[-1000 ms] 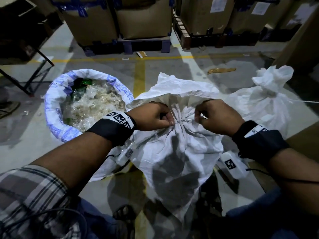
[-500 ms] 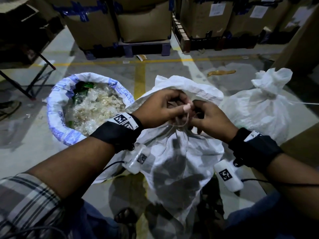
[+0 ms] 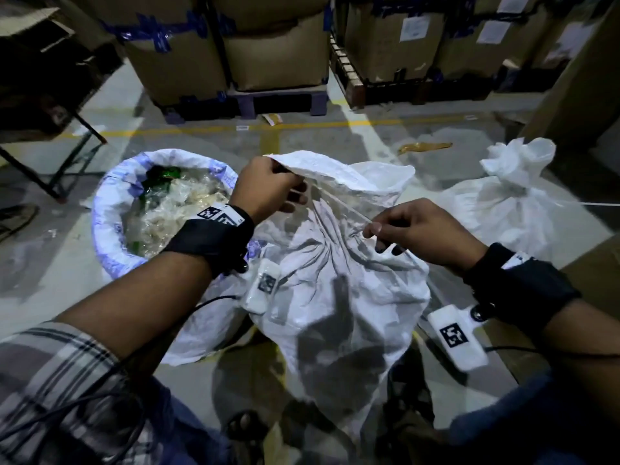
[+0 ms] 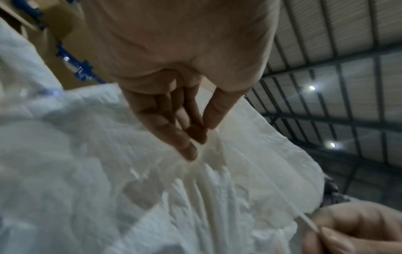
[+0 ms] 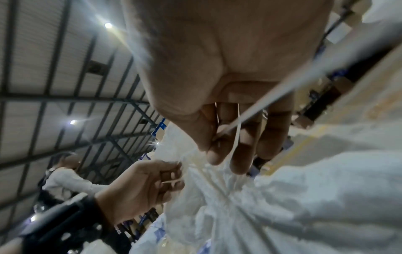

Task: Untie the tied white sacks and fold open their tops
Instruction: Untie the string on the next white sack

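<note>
You are pinching the middle sack [image 3: 339,283] top with your left hand [image 3: 268,189], your right hand [image 3: 419,229] pulling its string [image 3: 339,204]; the sack at three o'clock [image 3: 503,203] is waiting tied.

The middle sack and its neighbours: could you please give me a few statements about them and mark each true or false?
1. The right hand pinches a thin white tie string. True.
2. The left hand rests on the floor. False: it holds up the top edge of the middle sack.
3. The sack on the left stands open, with clear plastic scraps showing inside. True.
4. The sack on the right has its top folded open. False: its neck is bunched and tied.
5. The middle sack's neck is knotted tight. False: the top is loose and lifted, and the string runs free to the right hand.
</note>
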Motion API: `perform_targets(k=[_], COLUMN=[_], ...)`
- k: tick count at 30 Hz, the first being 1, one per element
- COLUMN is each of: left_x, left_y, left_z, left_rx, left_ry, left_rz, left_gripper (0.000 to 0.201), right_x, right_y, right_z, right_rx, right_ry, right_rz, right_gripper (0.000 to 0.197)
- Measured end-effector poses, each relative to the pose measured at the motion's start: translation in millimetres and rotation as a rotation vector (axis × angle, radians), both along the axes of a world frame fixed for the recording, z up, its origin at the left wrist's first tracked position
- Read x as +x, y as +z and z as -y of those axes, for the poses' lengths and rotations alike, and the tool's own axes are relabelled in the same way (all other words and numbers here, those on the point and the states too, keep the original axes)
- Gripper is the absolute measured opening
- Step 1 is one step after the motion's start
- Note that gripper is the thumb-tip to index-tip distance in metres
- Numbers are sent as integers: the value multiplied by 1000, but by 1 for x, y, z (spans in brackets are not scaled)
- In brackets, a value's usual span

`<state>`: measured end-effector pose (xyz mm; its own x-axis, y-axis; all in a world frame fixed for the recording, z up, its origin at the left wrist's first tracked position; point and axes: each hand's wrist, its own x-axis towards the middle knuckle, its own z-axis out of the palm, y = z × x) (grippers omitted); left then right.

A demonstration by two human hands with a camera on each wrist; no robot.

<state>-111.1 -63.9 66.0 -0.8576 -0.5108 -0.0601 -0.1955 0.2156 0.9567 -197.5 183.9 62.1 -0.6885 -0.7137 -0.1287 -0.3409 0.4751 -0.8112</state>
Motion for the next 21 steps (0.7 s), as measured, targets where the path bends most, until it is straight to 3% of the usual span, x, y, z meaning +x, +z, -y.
perform_targets(k=[5,9,13,21], left_x=[3,2,-11,-51], left_y=[9,16,18,-2], left_z=[-3,-33,-65,-158], left_rx=[-474,-502,-534,-401], left_ry=[-325,-643,-743,-500], left_rz=[400,534,424,38], left_gripper=[19,16,13,15], right_x=[-18,-38,-55,-82], right_y=[5,5,13,30], right_z=[-29,-54,-83,-146], right_rx=[234,296,325,326], right_ry=[12,-76,-170,-475], right_rz=[-451,-526,-569,-740], right_gripper=[9,14,9,4])
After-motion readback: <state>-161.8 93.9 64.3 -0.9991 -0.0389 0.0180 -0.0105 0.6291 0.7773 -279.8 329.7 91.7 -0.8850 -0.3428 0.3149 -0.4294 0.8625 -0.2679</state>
